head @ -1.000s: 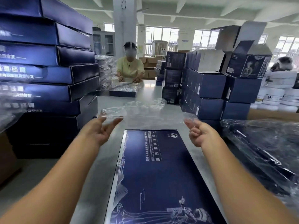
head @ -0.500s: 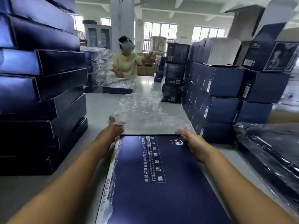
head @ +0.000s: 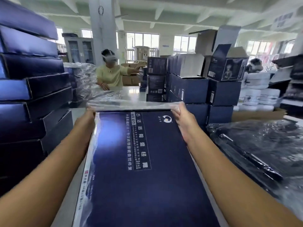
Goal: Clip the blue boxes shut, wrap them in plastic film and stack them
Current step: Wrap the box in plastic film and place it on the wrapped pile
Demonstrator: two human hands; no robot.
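— Wrapping stage, is it?

— I'd say so. The blue box [head: 147, 161] lies flat on the bench [head: 68, 202]. The left hand [head: 88, 116] and right hand [head: 182, 119] each curl round the plastic film [head: 136, 104] at a far corner, so it is stretched taut across that end.

— And next?

— Probably drawing the film evenly over the lid. The tall stack [head: 32, 95] on the left and the wrapped boxes [head: 262, 153] on the right crowd both elbows.

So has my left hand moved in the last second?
Yes. The left hand came back toward you, from beyond the blue box's far edge to its far left corner, holding the plastic film.
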